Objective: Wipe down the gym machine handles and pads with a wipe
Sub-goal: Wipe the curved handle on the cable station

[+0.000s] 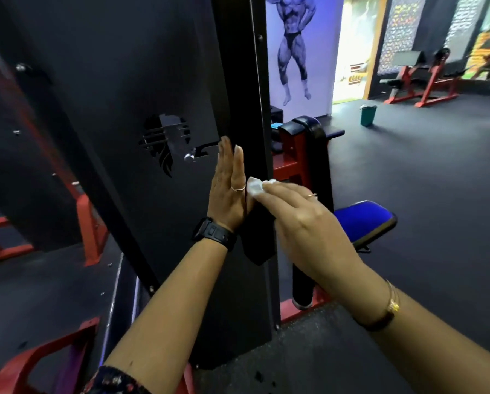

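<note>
A green bin point(368, 115) stands far off on the floor; its contents cannot be made out. The wipe point(254, 187), white and crumpled, sits under the right hand's point(297, 214) nearly straight, closed-up fingertips point(269, 191), pressed against the machine's black upright point(246, 81); the thumb is hidden. The left hand point(228, 191) lies flat on the upright beside it, fingers straight and together.
</note>
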`<action>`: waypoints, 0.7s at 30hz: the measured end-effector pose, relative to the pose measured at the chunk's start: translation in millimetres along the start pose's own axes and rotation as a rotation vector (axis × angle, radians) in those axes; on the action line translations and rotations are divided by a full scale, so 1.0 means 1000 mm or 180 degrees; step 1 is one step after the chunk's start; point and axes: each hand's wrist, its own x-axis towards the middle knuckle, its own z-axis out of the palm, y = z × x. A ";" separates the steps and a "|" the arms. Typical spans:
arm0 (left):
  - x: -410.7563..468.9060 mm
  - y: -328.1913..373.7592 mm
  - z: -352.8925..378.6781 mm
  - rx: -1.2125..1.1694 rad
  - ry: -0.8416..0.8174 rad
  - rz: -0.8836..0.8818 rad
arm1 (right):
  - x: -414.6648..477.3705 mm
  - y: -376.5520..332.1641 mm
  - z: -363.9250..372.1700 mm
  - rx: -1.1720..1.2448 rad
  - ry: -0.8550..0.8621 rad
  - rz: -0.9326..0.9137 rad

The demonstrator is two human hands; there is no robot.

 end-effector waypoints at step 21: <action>-0.005 -0.015 0.010 -0.0795 -0.0080 0.0599 | -0.012 -0.045 0.040 -0.2103 0.0052 0.0435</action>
